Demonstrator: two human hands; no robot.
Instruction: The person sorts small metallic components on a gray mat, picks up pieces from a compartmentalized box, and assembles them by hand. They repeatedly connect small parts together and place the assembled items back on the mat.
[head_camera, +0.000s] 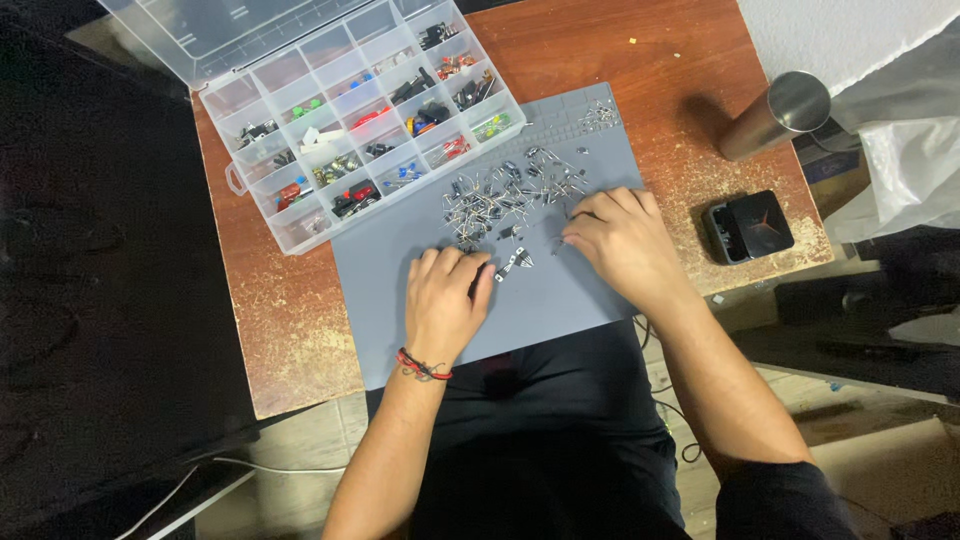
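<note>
Both hands lie knuckles-up on the grey mat (560, 300), left hand (445, 300) curled beside a few loose parts (515, 262), right hand (620, 240) at the near edge of the pile (500, 195); whether the fingers pinch anything I cannot tell, since the fingertips are hidden. A careless sweep could likely flick small leaded parts off the mat or bench (300, 330). Beyond the fingers, the tiny pieces in the open organiser (365, 130) are hard to make out.

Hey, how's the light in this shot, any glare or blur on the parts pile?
Head view: even overhead light, soft shadows under the left hand and right hand; a bright sheen on the steel tumbler and clear organizer lid; the component pile is too small to resolve; the left side falls dark.
</note>
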